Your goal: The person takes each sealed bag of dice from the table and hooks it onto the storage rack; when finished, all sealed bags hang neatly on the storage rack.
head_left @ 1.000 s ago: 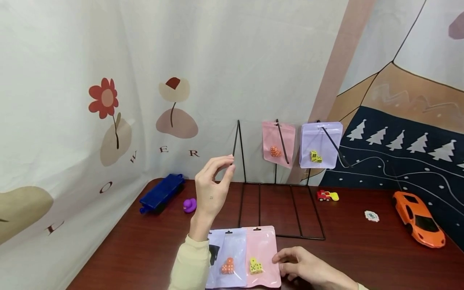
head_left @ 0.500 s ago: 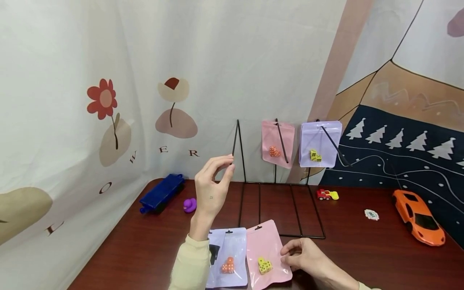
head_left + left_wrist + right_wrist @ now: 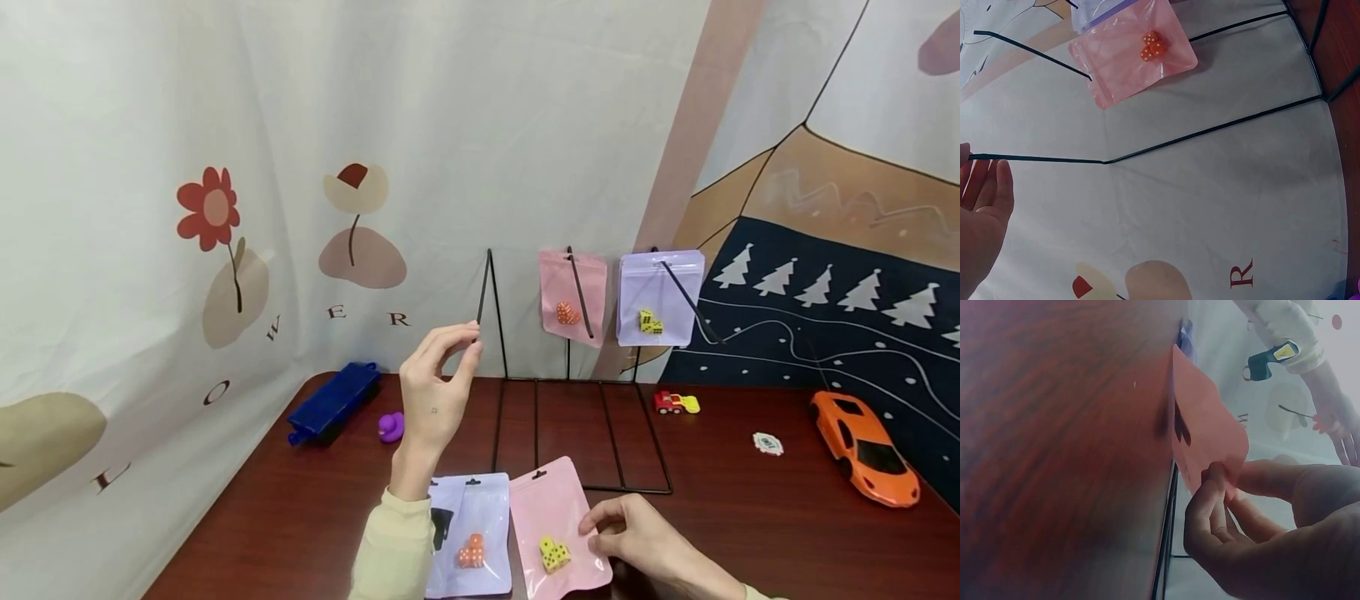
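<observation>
My left hand (image 3: 435, 400) pinches the front tip of the left prong of a black wire rack (image 3: 503, 333); nothing hangs on that prong. With thumb and fingers, my right hand (image 3: 637, 533) pinches the right edge of a pink pouch (image 3: 536, 517) with yellow dice printed or showing on it. In the right wrist view the pouch (image 3: 1207, 412) is tilted up from the table on the held side. Beside it on the left lies a lavender pouch (image 3: 487, 500) with orange dice, partly behind my left sleeve. A pink pouch (image 3: 555, 279) and lavender pouches (image 3: 660, 287) hang from the other two prongs.
On the table (image 3: 285, 517) stand a blue tray-like object (image 3: 334, 402) and a purple duck (image 3: 391, 427) at left. At right are a red and yellow toy vehicle (image 3: 676, 403), a white chip (image 3: 767, 443) and an orange toy car (image 3: 865, 450). A printed curtain hangs behind.
My right hand has taken hold of the pink pouch's edge and drawn it rightward, away from the lavender pouch, turning it at an angle. My left hand stays on the prong.
</observation>
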`<act>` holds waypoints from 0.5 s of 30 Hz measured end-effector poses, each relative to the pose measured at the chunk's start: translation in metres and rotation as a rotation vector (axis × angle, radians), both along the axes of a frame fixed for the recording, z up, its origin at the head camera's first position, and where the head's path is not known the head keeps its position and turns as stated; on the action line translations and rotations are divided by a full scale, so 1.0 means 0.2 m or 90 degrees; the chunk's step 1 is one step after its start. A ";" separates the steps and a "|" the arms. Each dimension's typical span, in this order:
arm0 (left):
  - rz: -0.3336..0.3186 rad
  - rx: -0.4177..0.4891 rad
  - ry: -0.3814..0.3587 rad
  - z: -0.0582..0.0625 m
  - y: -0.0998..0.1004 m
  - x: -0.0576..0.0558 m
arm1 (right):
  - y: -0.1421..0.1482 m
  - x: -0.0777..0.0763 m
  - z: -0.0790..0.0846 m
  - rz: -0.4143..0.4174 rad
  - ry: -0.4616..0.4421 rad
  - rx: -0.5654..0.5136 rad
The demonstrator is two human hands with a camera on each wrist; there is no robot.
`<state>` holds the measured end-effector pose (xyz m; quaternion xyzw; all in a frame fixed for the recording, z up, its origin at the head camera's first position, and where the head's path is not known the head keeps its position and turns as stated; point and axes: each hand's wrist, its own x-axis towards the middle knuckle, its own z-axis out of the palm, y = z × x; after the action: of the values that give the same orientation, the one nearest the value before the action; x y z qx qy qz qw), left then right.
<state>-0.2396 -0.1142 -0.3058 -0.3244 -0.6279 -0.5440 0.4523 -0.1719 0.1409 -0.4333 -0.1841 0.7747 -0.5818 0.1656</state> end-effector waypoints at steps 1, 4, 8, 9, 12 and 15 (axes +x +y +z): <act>0.000 -0.001 0.000 0.00 0.00 0.00 | 0.00 0.00 0.00 -0.005 0.002 0.002; 0.001 -0.003 0.003 0.00 0.00 0.00 | 0.01 0.00 0.00 -0.020 0.006 -0.001; 0.003 -0.008 0.010 0.00 0.01 0.00 | 0.02 -0.01 0.00 -0.031 0.017 -0.008; 0.006 -0.009 0.013 0.00 0.01 -0.01 | 0.02 -0.01 0.00 -0.032 0.020 -0.008; 0.013 -0.014 0.023 0.00 0.01 -0.01 | 0.02 -0.01 0.01 -0.037 0.028 -0.009; 0.017 -0.016 0.029 -0.01 0.00 -0.01 | 0.02 -0.01 0.02 -0.046 0.026 -0.016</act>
<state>-0.2411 -0.1140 -0.3068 -0.3339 -0.6286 -0.5226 0.4693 -0.1741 0.1447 -0.4288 -0.1695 0.7769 -0.5930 0.1265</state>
